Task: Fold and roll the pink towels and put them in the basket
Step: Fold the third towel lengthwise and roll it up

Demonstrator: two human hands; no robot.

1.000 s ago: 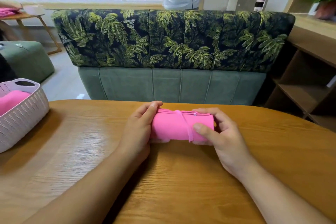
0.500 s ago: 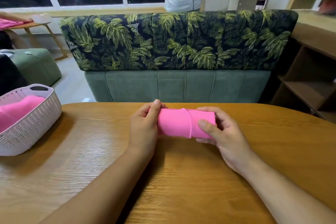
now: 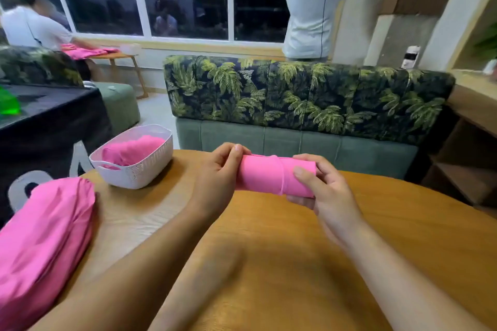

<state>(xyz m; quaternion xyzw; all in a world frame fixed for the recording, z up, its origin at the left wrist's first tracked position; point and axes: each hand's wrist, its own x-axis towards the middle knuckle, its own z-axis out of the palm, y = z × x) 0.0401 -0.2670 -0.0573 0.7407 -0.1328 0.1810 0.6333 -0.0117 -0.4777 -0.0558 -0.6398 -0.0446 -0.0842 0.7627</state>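
A rolled pink towel (image 3: 265, 175) with a band around its middle is held just above the round wooden table (image 3: 282, 263), near the far edge. My left hand (image 3: 217, 177) grips its left end, fingers curled over the top. My right hand (image 3: 322, 193) holds the right end between thumb and fingers. A white woven basket (image 3: 139, 172) stands at the table's far left with pink towel (image 3: 131, 149) inside. A pile of loose pink towels (image 3: 43, 239) lies at the left edge of the table.
A palm-print sofa back (image 3: 304, 97) runs just beyond the table. Wooden shelves (image 3: 468, 158) stand to the right. A black-covered table (image 3: 45, 121) is at left. One person stands by the window; another sits far left at a small table with pink cloth.
Both hands have lifted the rolled towel slightly off the table. The view has tilted up and swung left, bringing the basket closer in and revealing the loose pink pile.
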